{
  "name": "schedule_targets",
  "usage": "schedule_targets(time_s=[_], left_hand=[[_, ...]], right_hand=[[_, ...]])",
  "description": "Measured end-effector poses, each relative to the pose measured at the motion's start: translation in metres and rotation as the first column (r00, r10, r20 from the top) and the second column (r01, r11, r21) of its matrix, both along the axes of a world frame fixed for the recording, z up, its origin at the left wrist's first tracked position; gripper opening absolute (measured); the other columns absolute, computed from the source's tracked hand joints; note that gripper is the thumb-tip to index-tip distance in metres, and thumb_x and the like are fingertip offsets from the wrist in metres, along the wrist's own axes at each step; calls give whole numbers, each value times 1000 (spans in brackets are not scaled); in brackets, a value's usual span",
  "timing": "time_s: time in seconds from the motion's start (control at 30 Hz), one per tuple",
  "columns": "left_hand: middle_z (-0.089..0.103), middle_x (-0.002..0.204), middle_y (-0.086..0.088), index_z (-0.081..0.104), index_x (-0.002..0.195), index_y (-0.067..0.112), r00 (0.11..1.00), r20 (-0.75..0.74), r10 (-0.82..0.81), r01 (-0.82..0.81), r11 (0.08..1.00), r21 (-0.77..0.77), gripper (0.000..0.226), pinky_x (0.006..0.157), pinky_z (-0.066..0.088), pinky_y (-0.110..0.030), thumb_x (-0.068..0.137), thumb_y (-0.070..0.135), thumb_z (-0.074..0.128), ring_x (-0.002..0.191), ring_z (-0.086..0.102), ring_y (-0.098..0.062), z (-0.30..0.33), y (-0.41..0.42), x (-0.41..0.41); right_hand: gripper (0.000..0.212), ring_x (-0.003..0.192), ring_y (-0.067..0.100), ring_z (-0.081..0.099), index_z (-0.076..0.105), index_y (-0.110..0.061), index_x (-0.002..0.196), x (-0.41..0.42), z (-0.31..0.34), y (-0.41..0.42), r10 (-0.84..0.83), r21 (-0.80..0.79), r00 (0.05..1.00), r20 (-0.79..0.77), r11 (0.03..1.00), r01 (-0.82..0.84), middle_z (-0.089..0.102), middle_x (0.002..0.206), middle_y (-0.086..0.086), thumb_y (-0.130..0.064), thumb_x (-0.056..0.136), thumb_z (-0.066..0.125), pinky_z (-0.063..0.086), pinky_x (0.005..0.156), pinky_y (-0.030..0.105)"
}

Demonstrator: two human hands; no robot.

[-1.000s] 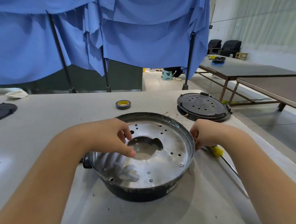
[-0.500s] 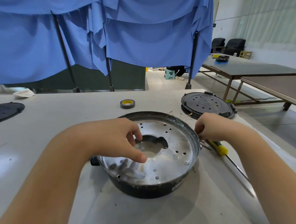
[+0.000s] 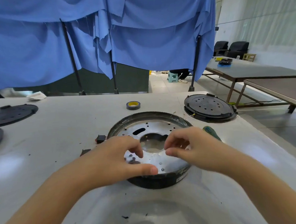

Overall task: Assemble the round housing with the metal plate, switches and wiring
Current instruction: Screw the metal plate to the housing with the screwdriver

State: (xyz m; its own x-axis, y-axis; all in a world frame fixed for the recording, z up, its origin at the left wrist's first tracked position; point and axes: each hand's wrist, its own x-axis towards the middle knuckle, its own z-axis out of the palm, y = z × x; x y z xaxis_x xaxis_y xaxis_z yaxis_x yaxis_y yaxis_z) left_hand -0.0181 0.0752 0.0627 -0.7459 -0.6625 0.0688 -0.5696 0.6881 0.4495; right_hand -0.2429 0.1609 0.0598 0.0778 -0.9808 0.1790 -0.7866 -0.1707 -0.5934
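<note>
The round black housing stands on the white table, with the shiny metal plate lying inside it. Both my hands are over the near half of the plate. My left hand has curled fingertips on the plate beside the central hole and its thumb along the near rim. My right hand pinches at the near edge of the hole with thumb and curled fingers; what lies between them is hidden. A black switch with a red end sits by the housing's left side. No wiring is visible.
A green-handled screwdriver lies right of the housing. Behind it are a black perforated lid and a tape roll. Two dark lids sit far left, and a small dark piece lies near my left wrist.
My right hand left the housing's right rim and came onto the plate near the hole. My left hand slid toward the near rim. The view tilted, showing the switch.
</note>
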Motion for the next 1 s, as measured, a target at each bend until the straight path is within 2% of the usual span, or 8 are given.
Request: schedule_targets(time_s=[0.07,0.13,0.23,0.3,0.37,0.53,0.83,1.0], left_hand=[[56,94,30,58,88,43,999,-41,-33,29,995,-92,66,77,41,-18,46,95,53,94,50,10,-12,1,9],[56,90,25,59,88,40,997,-35,-73,62,964,-258,67,79,41,-19,50,93,53,88,50,5,-25,2,16],[54,83,16,60,83,27,991,-40,-125,85,847,-525,58,70,38,-23,60,81,60,74,47,-5,-41,-2,22],[54,76,9,58,75,19,986,-83,-142,64,798,-599,53,63,40,-27,65,71,66,67,48,-12,-48,-7,24],[54,73,7,58,72,16,980,-139,-141,24,782,-623,54,60,42,-30,67,69,65,65,50,-17,-54,-11,25],[49,67,3,54,66,12,962,-223,-156,-34,743,-669,58,56,33,-24,68,68,65,60,42,-15,-61,-8,21],[39,62,5,43,61,13,914,-310,-261,-2,761,-648,53,53,35,-29,77,57,67,57,34,-14,-67,12,-6],[41,63,6,48,63,12,911,-336,-240,-22,785,-619,46,54,35,-29,82,52,64,59,35,-13,-65,13,-14]], right_hand=[[5,83,1,63,68,-32,87,7,-14,8,-11,-94,998,66,995,17,67,84,-19,-27,87,69,51,76,20],[8,85,2,62,68,-31,88,10,-25,13,-49,-207,995,91,976,67,66,82,-19,-23,87,69,50,77,17],[12,85,4,63,68,-27,90,11,-35,15,-90,-372,991,95,920,120,66,83,-18,-16,85,71,49,76,14],[16,83,4,64,68,-26,88,11,-40,15,-112,-446,985,128,881,158,66,83,-17,-11,83,73,50,75,14],[21,82,3,64,67,-26,88,11,-43,15,-139,-513,979,152,835,198,65,82,-18,-8,82,74,49,75,13],[19,80,2,63,67,-21,89,12,-46,19,-166,-611,967,191,751,250,66,83,-15,-5,81,74,48,74,11],[12,79,3,64,69,-13,88,19,-42,26,-144,-650,955,260,705,283,66,81,-12,-5,81,74,49,73,12],[10,75,7,66,69,-17,86,25,-40,29,-59,-641,948,314,723,257,67,79,-13,-11,79,71,52,69,16]])
